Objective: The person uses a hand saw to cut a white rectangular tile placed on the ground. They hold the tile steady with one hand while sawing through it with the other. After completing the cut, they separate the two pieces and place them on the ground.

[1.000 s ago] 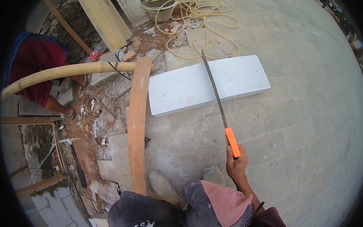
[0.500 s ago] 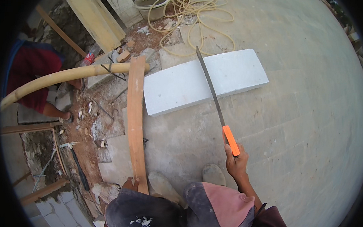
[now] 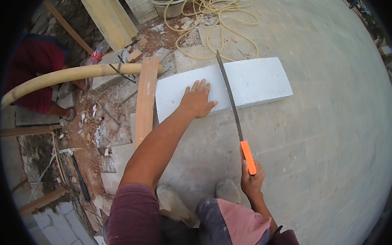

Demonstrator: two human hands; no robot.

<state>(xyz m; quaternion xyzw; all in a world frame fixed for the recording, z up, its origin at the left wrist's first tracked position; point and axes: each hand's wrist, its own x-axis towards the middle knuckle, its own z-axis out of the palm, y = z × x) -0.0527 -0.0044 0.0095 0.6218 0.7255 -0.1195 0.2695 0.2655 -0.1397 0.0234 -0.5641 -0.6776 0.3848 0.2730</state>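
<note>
Moved: my left hand, now spread flat on white rectangular block | my right hand grips orange-handled steel saw | blade, right of left hand, crosses block's long axis

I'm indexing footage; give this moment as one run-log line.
left hand: spread on white rectangular block | right hand: gripping orange-handled handsaw | blade touching block: unclear

Left hand on block; saw right of hand; plank left of block.

The right grip partly hides the saw handle.
</note>
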